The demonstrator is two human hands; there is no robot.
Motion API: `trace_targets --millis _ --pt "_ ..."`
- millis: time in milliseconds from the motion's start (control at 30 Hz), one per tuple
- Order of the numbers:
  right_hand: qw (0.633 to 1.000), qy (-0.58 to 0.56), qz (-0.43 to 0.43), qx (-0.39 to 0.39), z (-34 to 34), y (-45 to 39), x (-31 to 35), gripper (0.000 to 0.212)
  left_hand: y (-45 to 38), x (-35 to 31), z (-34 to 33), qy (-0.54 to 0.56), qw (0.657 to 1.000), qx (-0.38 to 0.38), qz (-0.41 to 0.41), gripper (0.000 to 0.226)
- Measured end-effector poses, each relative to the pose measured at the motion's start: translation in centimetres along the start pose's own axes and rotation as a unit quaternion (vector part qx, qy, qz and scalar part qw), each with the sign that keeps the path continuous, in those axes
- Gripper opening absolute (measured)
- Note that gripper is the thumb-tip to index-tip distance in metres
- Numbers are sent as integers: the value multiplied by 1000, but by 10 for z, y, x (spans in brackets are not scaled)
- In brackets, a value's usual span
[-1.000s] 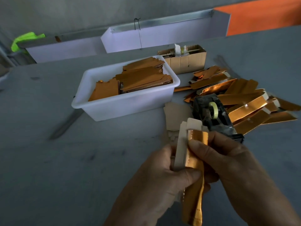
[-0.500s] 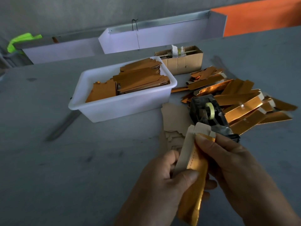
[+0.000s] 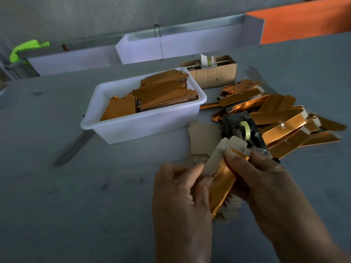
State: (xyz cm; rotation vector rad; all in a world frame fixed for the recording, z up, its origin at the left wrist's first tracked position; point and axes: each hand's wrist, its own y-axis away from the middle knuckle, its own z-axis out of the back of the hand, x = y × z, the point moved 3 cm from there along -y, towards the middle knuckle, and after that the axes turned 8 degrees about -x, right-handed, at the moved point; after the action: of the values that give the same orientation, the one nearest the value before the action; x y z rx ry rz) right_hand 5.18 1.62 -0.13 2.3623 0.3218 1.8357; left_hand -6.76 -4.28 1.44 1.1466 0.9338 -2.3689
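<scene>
Both hands hold one narrow gold foil carton (image 3: 221,184) above the grey table, its pale inner flaps pointing away from me. My left hand (image 3: 180,188) pinches the pale side panel between thumb and fingers. My right hand (image 3: 262,179) grips the top end, thumb pressed on the gold face. Just behind the carton stands a black tape dispenser (image 3: 241,128) with a yellowish roll. A heap of finished gold cartons (image 3: 281,118) lies to its right.
A white plastic tub (image 3: 144,126) holding stacks of flat gold blanks stands at centre. Behind it is a small cardboard box (image 3: 212,73). Plain brown card pieces (image 3: 203,137) lie beside the dispenser. White troughs (image 3: 182,46) line the table's far edge.
The carton has tilted further to the right and sits lower. My left thumb has slid up from the gold face to the pale side panel.
</scene>
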Motion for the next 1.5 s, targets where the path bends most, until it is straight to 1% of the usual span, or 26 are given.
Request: trace_targets --millis 67,133,200,267,300,367,433,467,533,567,600,633,700,733,800,867,933,1000,1100,1200,1267,1333,1367,1400,1433,1500 --pt "1000 1 -7 0 0 0 -1 24 -2 2 0 19 1000 -4 -11 19" --pt "1000 -3 -14 3 -2 1 -1 22 -2 1 0 10 999 -4 -53 17" --pt "1000 -6 -16 3 -3 1 -1 25 -2 -3 -2 -51 989 20 -134 16" --pt "1000 4 -13 1 -3 1 0 33 3 -5 -5 -132 972 35 -192 27" --pt "1000 11 -12 2 -3 2 0 34 6 -5 -7 -159 962 26 -219 33" --pt "1000 18 -8 5 -4 3 0 31 9 -5 -7 -179 948 4 -263 31" --pt "1000 16 2 8 -4 4 2 27 6 -6 -7 -160 956 4 -244 33" --pt "1000 17 7 13 -4 4 4 25 5 -5 -6 -115 970 4 -213 34" --pt "999 20 14 30 -6 4 6 25 -1 -4 -2 -5 991 -23 -133 20" --pt "999 22 16 38 -6 5 6 26 -3 -3 0 30 994 -28 -98 11" --pt "999 23 19 46 -6 6 7 27 -5 -2 1 51 996 -30 -72 9" --pt "998 23 21 53 -7 6 8 28 -7 -1 2 68 996 -24 -49 13" --pt "998 24 22 58 -9 8 8 28 -10 1 2 103 995 18 2 16" --pt "998 22 19 56 -10 8 7 27 -10 1 2 109 994 29 6 17" --pt "999 24 14 47 -10 8 5 28 -8 0 2 82 996 9 -39 17" --pt "999 31 10 37 -11 9 2 31 -5 -4 0 -13 991 -14 -134 14" --pt "999 31 8 33 -14 10 1 35 3 -7 -5 -137 963 -24 -230 24" --pt "999 27 1 33 -16 10 0 37 9 -9 -7 -202 940 -44 -272 30" --pt "999 19 -5 38 -16 12 0 36 12 -8 -11 -254 935 -17 -246 37" --pt "999 40 4 31 -13 13 0 36 19 -11 -17 -261 939 24 -223 42" --pt "999 43 8 32 -11 12 0 30 21 -10 -17 -220 945 17 -241 40" --pt "999 24 1 35 -8 10 2 26 18 -9 -16 -126 966 -7 -226 38" --pt "999 15 0 38 -8 10 3 24 16 -8 -13 -67 979 -29 -192 34" --pt "999 12 5 41 -8 8 5 23 13 -6 -9 -2 990 -49 -134 31" --pt "999 15 13 42 -7 7 7 23 11 -2 -6 61 995 -47 -60 28" --pt "999 24 31 36 -6 4 11 25 8 5 -6 141 986 8 84 20"
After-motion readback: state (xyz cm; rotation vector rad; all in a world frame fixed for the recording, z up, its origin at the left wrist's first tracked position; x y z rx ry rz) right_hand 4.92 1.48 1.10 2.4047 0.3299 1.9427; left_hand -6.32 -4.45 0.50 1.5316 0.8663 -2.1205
